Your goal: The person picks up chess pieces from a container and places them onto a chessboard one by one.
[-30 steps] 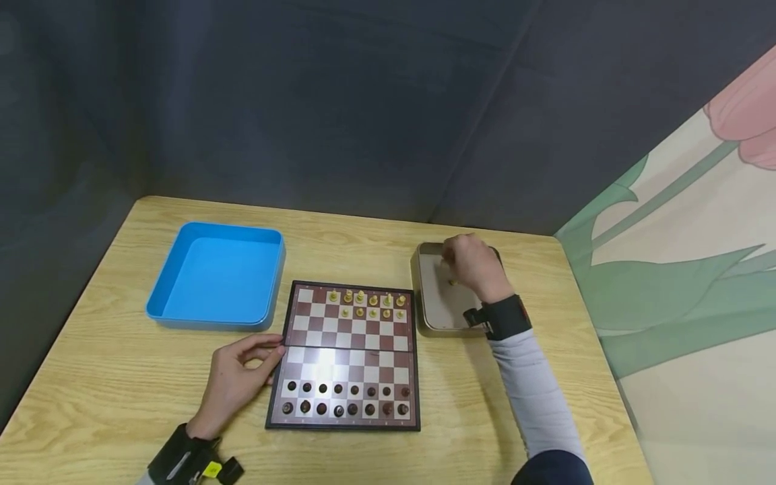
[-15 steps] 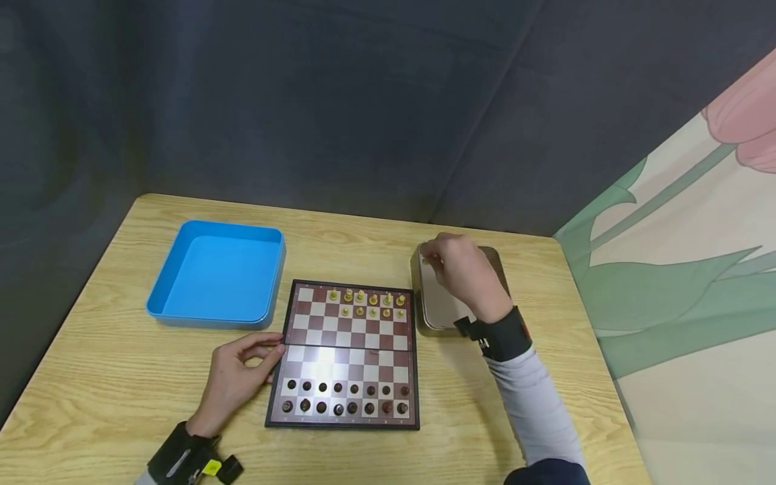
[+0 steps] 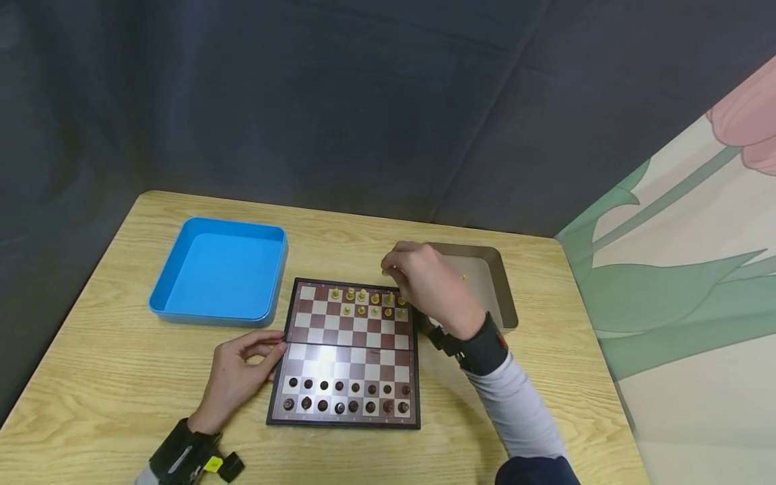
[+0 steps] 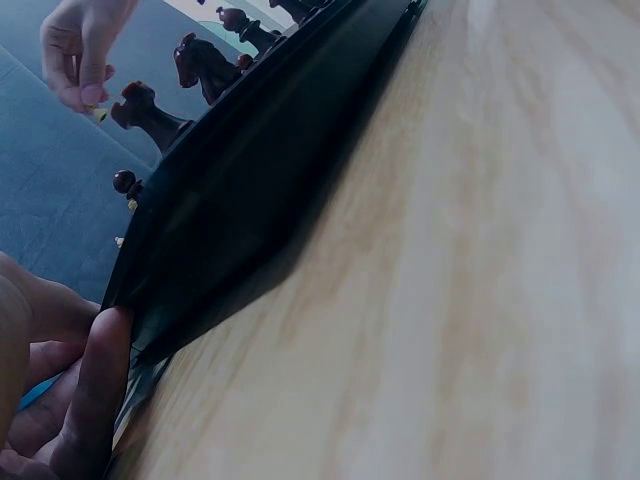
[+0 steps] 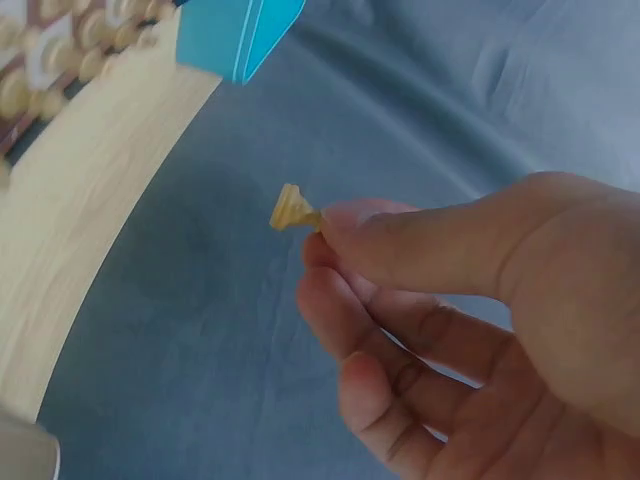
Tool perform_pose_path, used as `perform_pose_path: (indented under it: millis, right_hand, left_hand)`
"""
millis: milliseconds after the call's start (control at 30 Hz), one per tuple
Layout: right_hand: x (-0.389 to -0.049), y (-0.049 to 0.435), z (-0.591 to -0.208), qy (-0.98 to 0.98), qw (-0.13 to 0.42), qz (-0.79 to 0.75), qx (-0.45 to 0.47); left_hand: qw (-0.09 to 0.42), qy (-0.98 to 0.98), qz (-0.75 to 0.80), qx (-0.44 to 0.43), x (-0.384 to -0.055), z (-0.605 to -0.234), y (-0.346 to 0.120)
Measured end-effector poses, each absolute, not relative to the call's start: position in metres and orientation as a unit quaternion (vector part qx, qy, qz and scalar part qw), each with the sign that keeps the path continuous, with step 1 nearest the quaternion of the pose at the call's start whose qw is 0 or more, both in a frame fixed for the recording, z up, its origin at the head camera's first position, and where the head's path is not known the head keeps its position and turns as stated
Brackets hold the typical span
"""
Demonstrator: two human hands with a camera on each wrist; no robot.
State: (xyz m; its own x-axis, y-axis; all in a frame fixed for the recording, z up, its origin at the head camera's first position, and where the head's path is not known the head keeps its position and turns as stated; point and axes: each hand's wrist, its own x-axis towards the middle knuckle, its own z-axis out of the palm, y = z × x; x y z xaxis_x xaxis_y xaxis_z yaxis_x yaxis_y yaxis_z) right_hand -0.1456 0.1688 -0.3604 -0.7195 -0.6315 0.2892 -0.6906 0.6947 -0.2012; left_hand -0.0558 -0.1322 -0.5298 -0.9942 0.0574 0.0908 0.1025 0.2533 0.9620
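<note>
The folding chessboard [image 3: 339, 350] lies unfolded on the table. Dark chess pieces [image 3: 338, 397] fill two rows on its near side, and yellow chess pieces [image 3: 374, 304] stand on part of the far two rows. My left hand [image 3: 236, 377] holds the board's left edge, thumb and fingertips right at the rim. Between thumb and forefinger my right hand [image 3: 430, 283] pinches a small yellow chess piece [image 5: 292, 208]; its flared base sticks out and its top is hidden by the fingertips. This hand hovers over the board's far right corner, overlapping several yellow pieces there.
A metal tin [image 3: 506, 296] stands right of the board, partly behind my right hand, with a small yellow piece [image 3: 464, 277] inside. At the back left is a blue tray [image 3: 275, 283]. Dark cloth [image 3: 339, 101] hangs behind the table's far edge.
My right hand has come left out of the metal tin to the board's far right corner, carrying the small yellow chess piece. The left hand stays at the board's edge.
</note>
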Motion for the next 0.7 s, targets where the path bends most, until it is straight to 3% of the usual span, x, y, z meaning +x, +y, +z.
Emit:
perform_pose_path:
  millis: [700]
  right_hand:
    - [-0.14,0.114,-0.383,-0.902,0.058,0.124,0.409]
  left_hand:
    - [0.025,-0.788,-0.613,-0.054,-0.055,-0.529,-0.131]
